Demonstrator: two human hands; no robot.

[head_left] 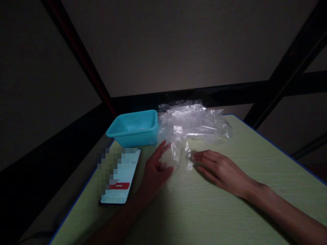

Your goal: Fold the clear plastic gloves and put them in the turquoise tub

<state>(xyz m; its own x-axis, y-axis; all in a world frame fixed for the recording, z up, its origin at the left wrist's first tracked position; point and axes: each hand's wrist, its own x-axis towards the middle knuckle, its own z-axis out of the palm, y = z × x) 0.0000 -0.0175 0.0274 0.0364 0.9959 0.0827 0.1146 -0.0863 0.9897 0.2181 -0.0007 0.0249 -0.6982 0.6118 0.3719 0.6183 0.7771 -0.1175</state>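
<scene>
A small piece of clear plastic film [176,154], perhaps a bag, is on the table between my two hands. My left hand [156,166] is beside it, with thumb and forefinger spread apart around its left side. From the right, my right hand [217,166] rests low over the table, fingers stretched out and their tips at the film's right edge. Just behind my hands spreads a crumpled pile of clear plastic bags [194,122]. Whether the small piece joins that pile I cannot tell.
A turquoise plastic basket [136,139] stands at the back left, against the pile. In front of it lies a phone [122,180] with a lit screen, partly blurred out. The pale green table [204,214] has blue edges. A wall with dark beams rises behind.
</scene>
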